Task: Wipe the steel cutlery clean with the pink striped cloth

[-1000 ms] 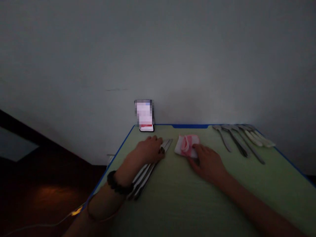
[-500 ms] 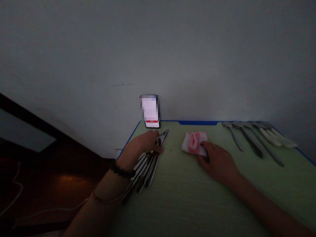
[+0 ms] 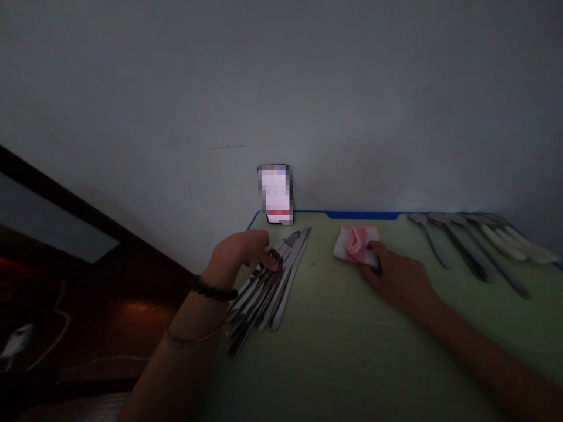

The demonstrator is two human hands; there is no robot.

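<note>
My left hand [image 3: 241,252] is over a spread of several table knives [image 3: 281,287] on the left of the table. Its fingers are bent, the thumb stands apart from them, and I see nothing held between them. The knives lie side by side, blades pointing away, their upper left part hidden behind the hand. On the right, my right hand [image 3: 398,275] grips the near right edge of a folded pink and white cloth [image 3: 352,246], thumb below and fingers on top. The cloth rests on the table.
A phone [image 3: 276,193] with a lit screen leans against the wall behind the pale green, blue-edged table [image 3: 352,351]. Several metal spoons [image 3: 457,240] and white-handled utensils [image 3: 505,243] lie at the far right. A cable [image 3: 61,328] hangs at lower left.
My left hand has drawn back slightly from the knives, its thumb now apart from the fingers, and more of the blades shows. My right hand stays on the cloth. The view has shifted slightly.
</note>
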